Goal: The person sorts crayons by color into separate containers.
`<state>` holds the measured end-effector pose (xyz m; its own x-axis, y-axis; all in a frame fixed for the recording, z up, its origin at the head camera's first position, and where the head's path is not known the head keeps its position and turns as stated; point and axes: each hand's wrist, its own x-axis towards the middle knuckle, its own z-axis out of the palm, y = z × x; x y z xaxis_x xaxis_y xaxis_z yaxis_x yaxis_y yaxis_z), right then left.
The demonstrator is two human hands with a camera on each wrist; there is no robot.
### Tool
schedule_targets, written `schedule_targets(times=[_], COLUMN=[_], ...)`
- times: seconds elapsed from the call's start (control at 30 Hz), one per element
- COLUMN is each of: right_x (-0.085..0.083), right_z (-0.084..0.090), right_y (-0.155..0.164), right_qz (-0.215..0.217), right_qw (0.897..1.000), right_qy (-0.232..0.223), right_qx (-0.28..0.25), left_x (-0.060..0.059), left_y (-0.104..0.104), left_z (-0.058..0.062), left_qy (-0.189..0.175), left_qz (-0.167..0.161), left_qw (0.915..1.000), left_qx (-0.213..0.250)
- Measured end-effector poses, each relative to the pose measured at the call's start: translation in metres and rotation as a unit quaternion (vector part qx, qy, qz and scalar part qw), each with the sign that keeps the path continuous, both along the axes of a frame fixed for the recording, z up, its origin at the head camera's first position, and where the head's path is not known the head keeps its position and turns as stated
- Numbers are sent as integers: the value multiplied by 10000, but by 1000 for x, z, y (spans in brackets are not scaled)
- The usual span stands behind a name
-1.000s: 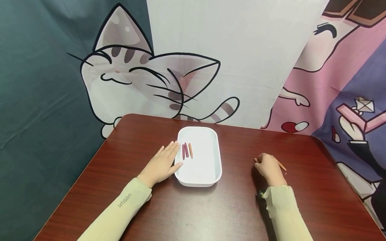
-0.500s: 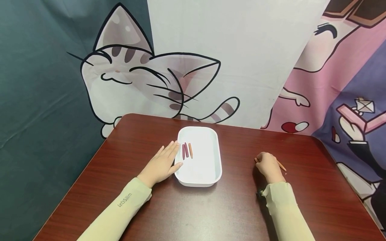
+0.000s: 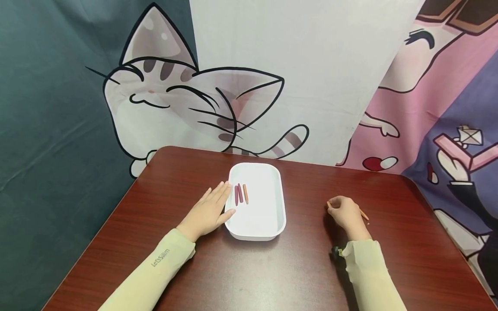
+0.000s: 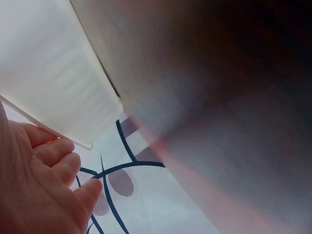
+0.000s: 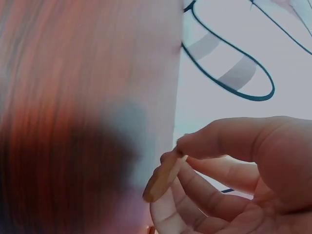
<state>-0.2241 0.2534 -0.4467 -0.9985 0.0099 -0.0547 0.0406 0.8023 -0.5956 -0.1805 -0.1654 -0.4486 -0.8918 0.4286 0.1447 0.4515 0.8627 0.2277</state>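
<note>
Orange stick (image 5: 162,181): I have it pinched between the thumb and fingers of my right hand (image 3: 345,214), over the right side of the table (image 3: 299,276). Seen from above, one end pokes out on the left of my fingertips; I cannot tell whether it touches the wood. My other right fingers curl in below the pinch. A second orange stick (image 3: 364,214) shows on the table just to the right of that hand, partly hidden by it, with a tiny crumb (image 3: 368,223) at its near end.

My left hand (image 3: 206,214) grips nothing: the fingers reach out fairly straight against the left edge of the white tray (image 3: 258,222), the thumb spread away toward the near side, its tip over the rim. In the left part of the tray lie two red sticks (image 3: 236,195) close side by side, and a third orange stick (image 3: 245,194) just to their right. Behind the far edge of the table hangs cloth (image 3: 330,65) with a cat drawing (image 3: 155,125).
</note>
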Motion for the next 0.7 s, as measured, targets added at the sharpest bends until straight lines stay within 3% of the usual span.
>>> schedule_targets(times=[0.2,0.3,0.47,0.7], right_x=[5,5,6,8], right_z=[1,1,6,13], right_y=[-4,-6,-9,-9], right_qz=[40,12,-152,190], right_qw=[9932,9846,9454,8953], right_qy=[-262,-395,-945,-1191], right_qx=[-1133,-1703,-3114,-4288], left_x=[0,-1,-2,-2], left_y=[0,0,-1,-1], left_z=[0,-1,-3,-3], left_qy=[-31,-43,-38,-10], left_qz=[10,9,23,9], left_qw=[10000,10000,10000,10000], left_qx=[3,3,-4,2])
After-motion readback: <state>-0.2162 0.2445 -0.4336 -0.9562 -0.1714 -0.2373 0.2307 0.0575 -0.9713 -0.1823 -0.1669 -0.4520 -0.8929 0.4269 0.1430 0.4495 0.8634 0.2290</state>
